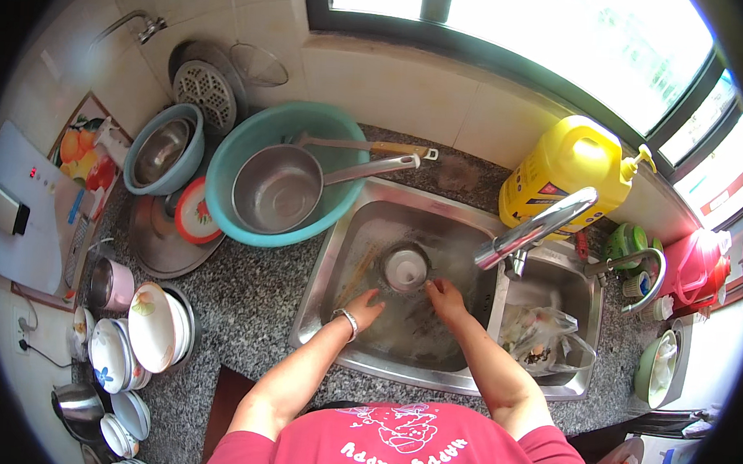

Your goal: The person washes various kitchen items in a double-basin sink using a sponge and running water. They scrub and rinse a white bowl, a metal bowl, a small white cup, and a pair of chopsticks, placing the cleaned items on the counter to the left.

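Both of my hands are over the larger steel sink basin [340, 230], which holds cloudy water. My left hand [362, 312], with a bracelet at its wrist, is at the lower left with thumb and fingers apart. My right hand [447, 301] is just right of a round metal piece [405, 268] at the basin's floor, fingertips close to its edge. Whether that piece is a drain strainer or a small dish, I cannot tell. Thin sticks like chopsticks [358, 274] lie along the left side. Nothing shows in either hand; dark bits are in the water.
A chrome faucet [535, 228] reaches over the divider. The smaller basin [542, 285] holds a plastic bag [539, 341] of scraps. A teal tub [345, 130] bears a saucepan [279, 189]; a yellow pump jug [538, 171] stands behind. Stacked bowls [149, 327] crowd the left counter.
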{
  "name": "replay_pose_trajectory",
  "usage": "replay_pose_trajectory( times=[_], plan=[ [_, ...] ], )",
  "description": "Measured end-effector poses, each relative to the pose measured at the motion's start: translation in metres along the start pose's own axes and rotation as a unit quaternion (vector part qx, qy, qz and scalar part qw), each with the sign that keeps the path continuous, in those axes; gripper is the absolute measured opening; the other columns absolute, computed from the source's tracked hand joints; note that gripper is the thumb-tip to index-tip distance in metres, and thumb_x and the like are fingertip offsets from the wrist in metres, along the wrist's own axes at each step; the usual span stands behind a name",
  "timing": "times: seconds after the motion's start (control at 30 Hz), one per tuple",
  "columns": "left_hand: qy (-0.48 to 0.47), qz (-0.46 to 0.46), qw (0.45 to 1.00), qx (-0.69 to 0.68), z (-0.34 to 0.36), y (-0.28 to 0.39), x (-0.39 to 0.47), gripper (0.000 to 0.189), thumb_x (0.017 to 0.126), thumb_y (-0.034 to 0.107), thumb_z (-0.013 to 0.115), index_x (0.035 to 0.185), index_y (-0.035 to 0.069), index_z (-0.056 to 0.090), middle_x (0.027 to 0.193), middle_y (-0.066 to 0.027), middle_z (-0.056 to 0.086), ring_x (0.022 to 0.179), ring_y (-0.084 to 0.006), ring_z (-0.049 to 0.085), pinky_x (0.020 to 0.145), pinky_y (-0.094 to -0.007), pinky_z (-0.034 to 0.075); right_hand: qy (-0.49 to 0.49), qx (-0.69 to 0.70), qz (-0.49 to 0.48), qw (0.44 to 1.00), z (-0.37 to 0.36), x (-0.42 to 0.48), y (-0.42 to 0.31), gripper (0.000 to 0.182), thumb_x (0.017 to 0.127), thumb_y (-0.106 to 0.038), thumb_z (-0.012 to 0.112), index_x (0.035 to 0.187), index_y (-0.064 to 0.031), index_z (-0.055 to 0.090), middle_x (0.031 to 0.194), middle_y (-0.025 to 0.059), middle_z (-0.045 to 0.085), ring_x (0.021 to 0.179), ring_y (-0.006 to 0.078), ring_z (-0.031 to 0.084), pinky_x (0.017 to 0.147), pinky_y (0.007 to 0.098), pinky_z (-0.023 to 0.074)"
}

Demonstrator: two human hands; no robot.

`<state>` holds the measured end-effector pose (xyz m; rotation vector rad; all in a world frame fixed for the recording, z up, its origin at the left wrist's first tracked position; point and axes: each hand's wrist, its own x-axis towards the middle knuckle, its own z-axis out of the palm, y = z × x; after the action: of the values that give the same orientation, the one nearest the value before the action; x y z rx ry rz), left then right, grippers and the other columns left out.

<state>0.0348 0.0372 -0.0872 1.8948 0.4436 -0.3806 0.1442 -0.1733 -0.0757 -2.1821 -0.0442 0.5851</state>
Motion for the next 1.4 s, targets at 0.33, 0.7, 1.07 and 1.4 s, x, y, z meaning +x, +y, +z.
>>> replay_pose_trajectory(
  times=[0.33, 0.7, 1.07, 1.4],
  plan=[
    [-0.002, -0.06, 0.995, 0.077, -0.013, -0.023, 0.016, 0.061, 0.082, 0.038, 0.058, 0.134, 0.013, 0.037, 0.111, -0.0138, 0.056, 0.091, -0.0211, 0.056, 0.08, -0.0304, 0.045, 0.025, 0.022, 0.031, 0.999, 0.022, 0.099, 0.021, 0.082, 0.082, -0.062, 0.039, 0.124, 0.0075, 0.041, 0.12, 0.0336, 0.045, 0.115, 0.0459, 0.042, 0.097, 0.0423, 0.034],
    [-0.015, -0.248, 0.899, -0.359, -0.015, 0.023, -0.002, 0.074, 0.084, 0.053, 0.051, 0.139, 0.013, 0.022, 0.138, -0.0149, 0.028, 0.121, -0.0326, 0.035, 0.084, -0.0538, 0.043, -0.159, 0.349, 0.106, 0.918, 0.016, 0.04, 0.01, 0.031, 0.084, -0.026, 0.062, 0.105, -0.0044, 0.055, 0.104, 0.0061, 0.057, 0.097, 0.0162, 0.051, 0.085, 0.0309, 0.0403],
    [0.01, -0.252, 0.884, -0.393, -0.035, 0.077, -0.054, 0.082, 0.077, 0.06, 0.055, 0.137, 0.019, 0.017, 0.135, -0.0115, 0.029, 0.117, -0.0381, 0.038, 0.08, -0.0614, 0.044, -0.147, 0.057, -0.341, 0.927, 0.046, -0.078, -0.039, 0.013, 0.078, -0.011, 0.063, 0.085, -0.0041, 0.055, 0.078, 0.0121, 0.054, 0.075, 0.0278, 0.055, 0.067, 0.0332, 0.0441],
    [0.169, -0.233, 0.919, -0.269, -0.013, 0.059, -0.049, 0.084, 0.069, -0.005, 0.045, 0.141, 0.025, 0.014, 0.127, -0.0178, 0.042, 0.104, -0.0347, 0.053, 0.067, -0.0384, 0.057, -0.21, -0.181, -0.316, 0.907, 0.013, -0.071, 0.001, 0.038, 0.076, -0.028, 0.065, 0.108, -0.0094, 0.057, 0.105, 0.0144, 0.056, 0.099, 0.0339, 0.053, 0.083, 0.0428, 0.0433]
  ],
)
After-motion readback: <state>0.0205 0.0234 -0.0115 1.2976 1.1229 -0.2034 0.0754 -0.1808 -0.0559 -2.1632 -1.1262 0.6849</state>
